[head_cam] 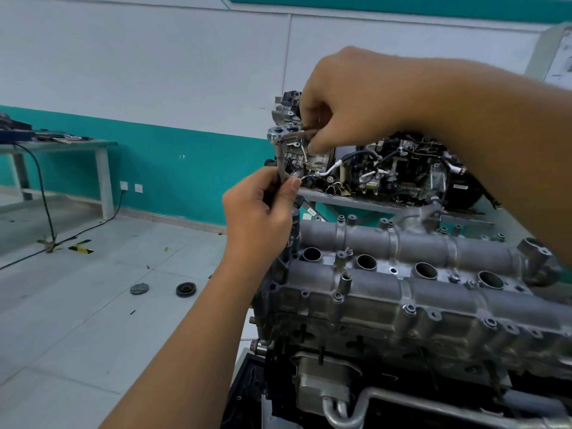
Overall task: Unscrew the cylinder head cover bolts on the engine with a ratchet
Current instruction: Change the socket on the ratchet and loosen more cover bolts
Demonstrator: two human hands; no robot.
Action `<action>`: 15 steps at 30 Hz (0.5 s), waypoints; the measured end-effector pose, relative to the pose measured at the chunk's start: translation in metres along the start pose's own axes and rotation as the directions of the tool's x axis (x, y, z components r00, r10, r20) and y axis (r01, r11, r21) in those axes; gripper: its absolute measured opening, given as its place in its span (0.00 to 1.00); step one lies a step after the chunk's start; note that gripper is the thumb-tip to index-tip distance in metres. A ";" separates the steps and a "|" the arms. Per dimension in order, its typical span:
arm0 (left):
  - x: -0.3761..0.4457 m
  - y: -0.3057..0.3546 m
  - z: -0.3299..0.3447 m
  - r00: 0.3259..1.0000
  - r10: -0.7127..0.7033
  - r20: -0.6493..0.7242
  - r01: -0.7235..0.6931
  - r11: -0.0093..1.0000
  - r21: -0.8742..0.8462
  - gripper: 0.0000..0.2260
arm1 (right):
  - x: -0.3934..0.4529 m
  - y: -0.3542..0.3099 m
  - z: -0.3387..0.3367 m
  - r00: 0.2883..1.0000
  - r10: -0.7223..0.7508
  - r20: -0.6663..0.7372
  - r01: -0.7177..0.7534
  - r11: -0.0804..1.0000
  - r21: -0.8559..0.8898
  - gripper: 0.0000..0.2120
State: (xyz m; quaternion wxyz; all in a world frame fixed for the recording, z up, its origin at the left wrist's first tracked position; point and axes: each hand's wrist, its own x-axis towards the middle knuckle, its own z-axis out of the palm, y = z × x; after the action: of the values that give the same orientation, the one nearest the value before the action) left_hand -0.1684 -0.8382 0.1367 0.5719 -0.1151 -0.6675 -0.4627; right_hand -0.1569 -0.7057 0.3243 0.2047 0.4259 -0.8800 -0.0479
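Above engine (402, 292) left edge: left hand (260, 212) grasps ratchet (280, 150) extension; right hand (343, 100) pinches handle.

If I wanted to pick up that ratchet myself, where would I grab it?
Probably the handle of the ratchet, near its far end from the round head. The right hand holds that slim bar there, while the left hand pinches the extension hanging below the head. Come from the side, since the handle lies roughly level.

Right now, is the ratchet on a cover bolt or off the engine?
Off. Both hands hold the ratchet in the air above the cylinder head cover, its head up, touching no bolt.
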 end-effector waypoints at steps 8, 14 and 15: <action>-0.002 0.002 0.000 1.000 0.012 -0.013 -0.012 1.000 0.000 0.04 | 0.006 -0.008 -0.001 0.997 0.032 -0.075 -0.043 0.990 -0.138 0.08; -0.004 0.015 -0.002 0.974 0.120 -0.192 -0.035 0.917 0.397 0.12 | -0.003 -0.017 -0.010 0.948 0.003 0.318 -0.090 0.961 0.261 0.08; -0.004 0.017 -0.002 0.980 0.093 -0.174 -0.016 0.916 0.400 0.12 | 0.000 -0.016 -0.009 0.976 0.017 0.219 -0.050 0.988 0.149 0.06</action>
State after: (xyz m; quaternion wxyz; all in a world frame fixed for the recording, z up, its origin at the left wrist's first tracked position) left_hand -0.1544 -0.8290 0.1414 0.6571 0.0292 -0.6863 -0.3104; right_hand -0.1418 -0.7152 0.3281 0.0745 0.4177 -0.9053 -0.0226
